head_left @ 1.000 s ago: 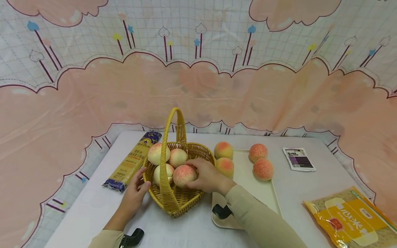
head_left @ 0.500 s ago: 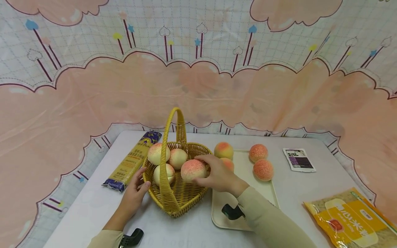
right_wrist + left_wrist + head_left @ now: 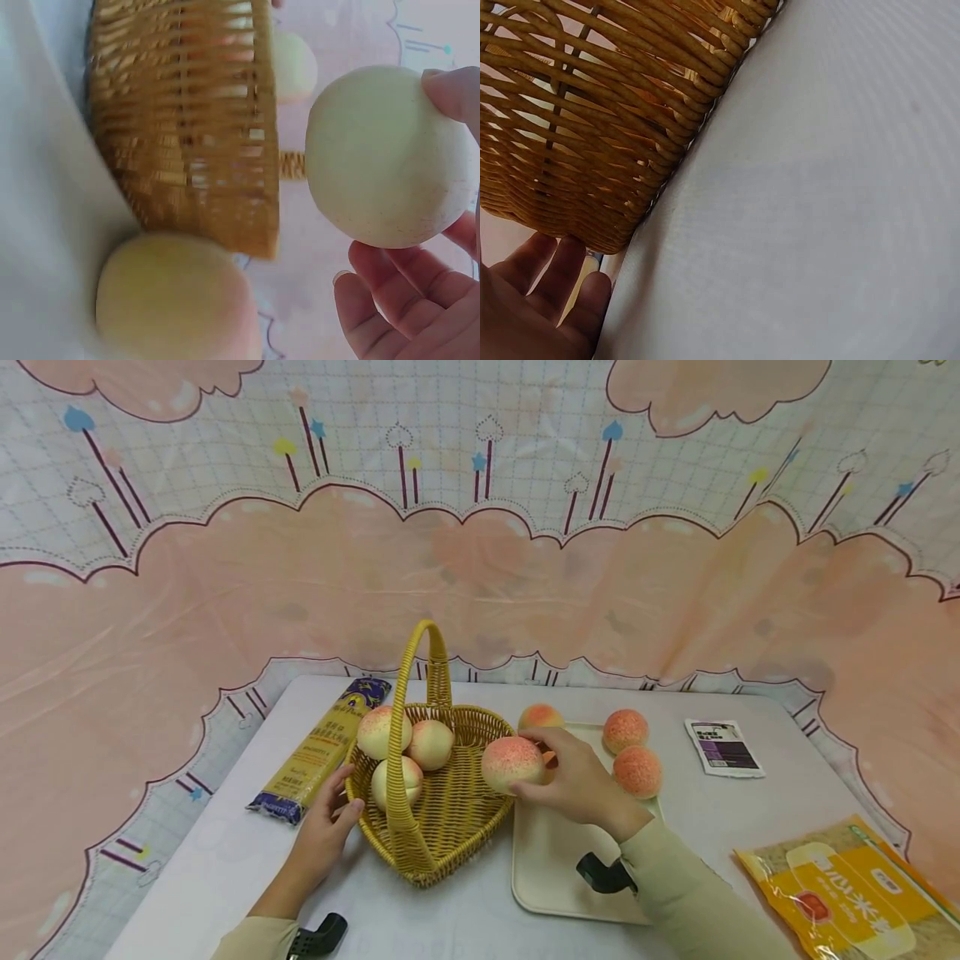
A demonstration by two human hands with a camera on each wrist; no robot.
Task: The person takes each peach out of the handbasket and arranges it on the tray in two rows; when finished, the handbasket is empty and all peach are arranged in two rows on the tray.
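My right hand (image 3: 581, 781) pinches a large pale peach with a red-speckled top (image 3: 512, 766) between thumb and fingers. In the right wrist view the held peach (image 3: 382, 157) is higher than the rim of the yellow wicker basket (image 3: 187, 127); from the head it overlaps the basket's right rim. Inside the basket (image 3: 472, 827), three pale peaches (image 3: 431, 744) sit towards the left. My left hand (image 3: 321, 843) rests against the basket's left side, its fingertips (image 3: 570, 251) at the wicker. Its fingers hold nothing else.
A cream tray (image 3: 551, 868) lies right of the basket. Two orange-red peaches (image 3: 637, 772) sit at its far right, a yellow-red peach (image 3: 540, 717) at its far left; another is mostly hidden behind my hand. Around lie a spaghetti packet (image 3: 322, 747), white-purple sachet (image 3: 724, 747) and yellow bag (image 3: 855, 885).
My right hand has lifted the speckled peach from among the others in the basket and carried it right to the rim. The left hand and the basket have stayed put.
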